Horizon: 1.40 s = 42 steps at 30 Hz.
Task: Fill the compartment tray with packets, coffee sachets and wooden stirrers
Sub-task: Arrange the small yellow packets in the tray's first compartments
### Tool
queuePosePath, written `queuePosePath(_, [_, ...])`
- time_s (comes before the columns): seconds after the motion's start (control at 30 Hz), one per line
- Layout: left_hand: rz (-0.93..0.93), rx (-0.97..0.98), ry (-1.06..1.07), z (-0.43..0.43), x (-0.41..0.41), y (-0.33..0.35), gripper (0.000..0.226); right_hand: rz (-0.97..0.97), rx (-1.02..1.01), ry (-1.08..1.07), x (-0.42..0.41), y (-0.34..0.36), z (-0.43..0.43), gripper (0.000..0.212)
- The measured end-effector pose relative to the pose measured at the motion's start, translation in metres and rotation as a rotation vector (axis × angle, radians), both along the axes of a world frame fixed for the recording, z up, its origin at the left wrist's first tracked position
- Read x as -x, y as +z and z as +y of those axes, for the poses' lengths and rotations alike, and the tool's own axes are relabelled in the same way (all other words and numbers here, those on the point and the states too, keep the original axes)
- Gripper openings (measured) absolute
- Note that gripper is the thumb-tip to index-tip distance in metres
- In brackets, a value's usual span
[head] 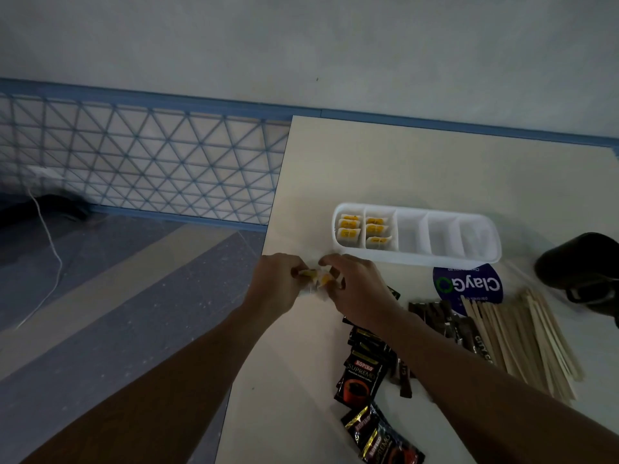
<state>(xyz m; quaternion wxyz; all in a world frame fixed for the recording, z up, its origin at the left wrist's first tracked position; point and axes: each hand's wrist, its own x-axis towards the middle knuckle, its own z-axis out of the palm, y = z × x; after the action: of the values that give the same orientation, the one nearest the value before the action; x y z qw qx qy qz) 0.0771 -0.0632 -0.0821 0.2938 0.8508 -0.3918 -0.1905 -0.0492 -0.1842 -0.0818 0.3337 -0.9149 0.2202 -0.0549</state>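
My left hand (274, 283) & right hand (355, 286) both pinch a bunch of white packets (315, 279) w/ yellow print, right at the table (402, 162) left edge, near the left end of the white compartment tray (415, 261). Same packets sit in its 2 leftmost sections. Open tabletop lies behind the tray. Kopiko sachets (361, 376) & wooden stirrers (522, 336) crowd the near-right side.

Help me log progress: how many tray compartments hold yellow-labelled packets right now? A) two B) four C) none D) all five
A: only the two leftmost compartments of the tray hold yellow-labelled packets; the other three show none.
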Motion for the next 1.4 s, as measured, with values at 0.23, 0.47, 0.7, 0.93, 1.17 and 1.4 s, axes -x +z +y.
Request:
queuePosePath(0.23, [-0.019,0.019,0.049,0.002,-0.003,0.005,0.018,0.034,0.012,-0.059,0.003,-0.003,0.005,0.027])
queuePosePath(0.47, [0.016,0.001,-0.006,-0.001,-0.011,0.028,0.017,0.07,0.007,-0.077,0.006,0.016,-0.003,0.02])
queuePosePath(0.7, [-0.07,0.081,-0.067,-0.029,-0.018,0.065,0.009,0.029,-0.03,-0.153,0.012,0.058,-0.037,0.015])
queuePosePath(0.93, [-0.047,0.074,-0.082,-0.071,-0.015,0.067,0.008,0.012,0.004,-0.266,0.018,0.076,-0.082,0.011])
queuePosePath(1.17, [-0.049,-0.081,-0.113,-0.093,-0.014,0.047,0.009,0.2,-0.002,-0.193,0.014,0.058,-0.101,0.014])
queuePosePath(1.4, [-0.059,-0.148,-0.09,-0.104,-0.013,0.038,0.025,0.336,0.05,-0.163,0.002,0.048,-0.108,0.02])
